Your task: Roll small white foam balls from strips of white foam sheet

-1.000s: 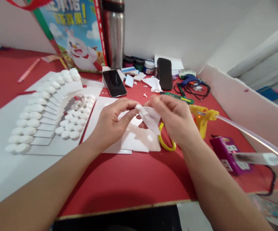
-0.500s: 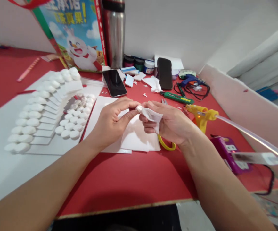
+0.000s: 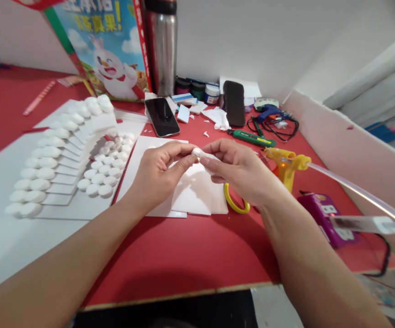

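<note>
Above the white sheets (image 3: pixel 197 196), my two hands meet at a small white rounded piece (image 3: pixel 196 151). My left hand (image 3: pixel 163 171) pinches it between thumb and fingertips. On its other side my right hand (image 3: pixel 236 166) closes on a thin white tissue-like sheet (image 3: pixel 208 157) that joins the piece; most of this sheet is hidden behind the fingers. To the left, many similar white oval pieces (image 3: pixel 100 177) lie grouped on a board. Rows of larger white ovals (image 3: pixel 49 152) sit on overlapping white cards (image 3: pixel 61 189).
Yellow scissor handles (image 3: pixel 235 202) lie below my right hand. A yellow glue gun (image 3: pixel 288 166), green cutter (image 3: pixel 254 138) and purple box (image 3: pixel 320 212) are to the right. Behind stand a steel bottle (image 3: pixel 165 52), printed bag (image 3: pixel 110 54), paint jars (image 3: pixel 212 94) and two phones (image 3: pixel 162 117).
The tissue-like sheet hung loose from my right hand and is now mostly gathered under the fingers. My right hand has turned over, its thumb now along the piece. My left hand barely moved.
</note>
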The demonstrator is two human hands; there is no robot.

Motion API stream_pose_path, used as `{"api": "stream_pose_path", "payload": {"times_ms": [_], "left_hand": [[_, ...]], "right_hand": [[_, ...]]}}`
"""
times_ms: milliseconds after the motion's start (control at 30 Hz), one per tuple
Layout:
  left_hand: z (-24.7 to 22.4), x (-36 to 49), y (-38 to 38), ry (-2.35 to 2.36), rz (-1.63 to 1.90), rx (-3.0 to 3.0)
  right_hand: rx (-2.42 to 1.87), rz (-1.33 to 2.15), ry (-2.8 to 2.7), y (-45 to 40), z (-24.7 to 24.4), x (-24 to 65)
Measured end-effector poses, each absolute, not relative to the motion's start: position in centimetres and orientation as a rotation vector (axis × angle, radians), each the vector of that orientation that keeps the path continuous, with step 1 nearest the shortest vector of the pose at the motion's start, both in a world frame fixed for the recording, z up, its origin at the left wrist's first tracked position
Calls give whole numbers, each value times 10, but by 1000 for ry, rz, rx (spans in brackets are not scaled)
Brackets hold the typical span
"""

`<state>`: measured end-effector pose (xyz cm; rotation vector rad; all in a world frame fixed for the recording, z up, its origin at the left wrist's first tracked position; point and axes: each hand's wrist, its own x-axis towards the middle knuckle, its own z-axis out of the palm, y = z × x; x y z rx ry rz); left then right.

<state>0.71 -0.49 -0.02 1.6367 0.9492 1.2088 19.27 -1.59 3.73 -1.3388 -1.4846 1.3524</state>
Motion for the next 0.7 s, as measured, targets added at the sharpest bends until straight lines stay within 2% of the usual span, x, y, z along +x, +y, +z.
{"api": "stream_pose_path", "payload": {"times_ms": [233,333,533,700], "left_hand": [[-3,10,-6,954,1265,1558],[-4,12,-8,1001,1316,1677],[-3,12,-12,1049,1477,1991],[-4,14,-15,1076,1476,2147]], "right_hand": [[-1385,592,-1773,-20,23,186],[-1342,365,-1786,-23,18,180],[-1254,371,-1810,-28,18,177],[-1233,344,-1862,-28,21,182]]}}
